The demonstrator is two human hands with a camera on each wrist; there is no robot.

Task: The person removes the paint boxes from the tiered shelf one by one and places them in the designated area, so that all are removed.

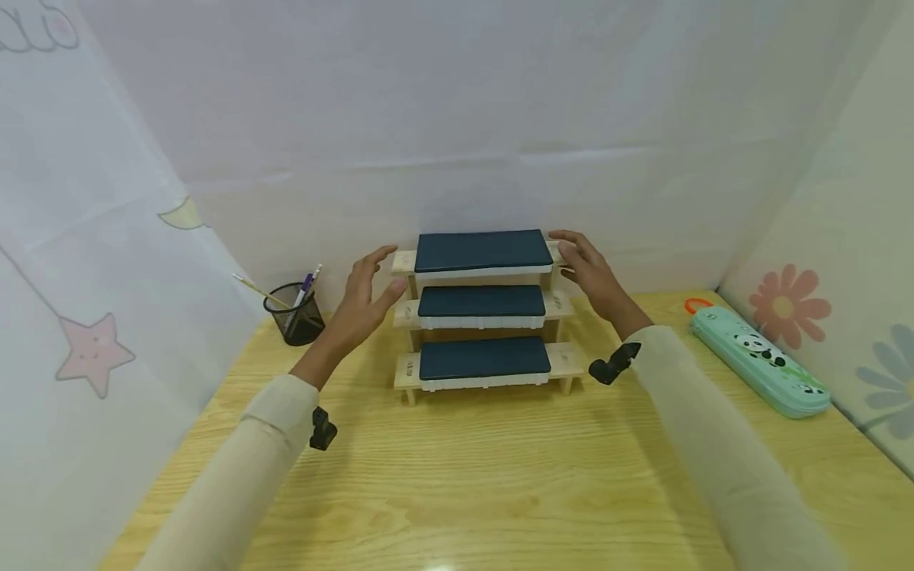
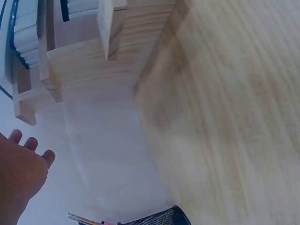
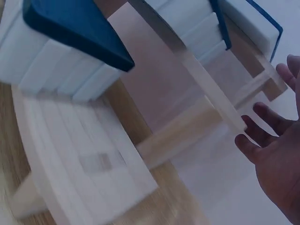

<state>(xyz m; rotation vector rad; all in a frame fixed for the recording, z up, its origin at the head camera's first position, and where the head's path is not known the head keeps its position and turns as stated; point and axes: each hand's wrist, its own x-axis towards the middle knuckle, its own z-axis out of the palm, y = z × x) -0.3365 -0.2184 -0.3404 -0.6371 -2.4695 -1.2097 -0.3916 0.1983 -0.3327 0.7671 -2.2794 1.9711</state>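
A three-step wooden stand [image 1: 566,358] holds a white box with a dark blue lid on each tier: a top box [image 1: 484,251], a middle box [image 1: 481,302] and a bottom box [image 1: 485,359]. My left hand [image 1: 364,297] is by the stand's upper left end, fingers spread and holding nothing. In the left wrist view its fingertips [image 2: 32,143] are just off the end of the top plank. At the other end, my right hand [image 1: 591,274] has loosely bent fingers close beside the top plank; nothing is in its grasp in the right wrist view.
A black mesh pen cup [image 1: 303,327] with pens and a pencil stands left of the stand. To the right lies a mint green panda pencil case [image 1: 760,361] with an orange loop [image 1: 697,304]. White patterned sheeting [image 1: 485,119] rises behind the wooden table [image 1: 457,476].
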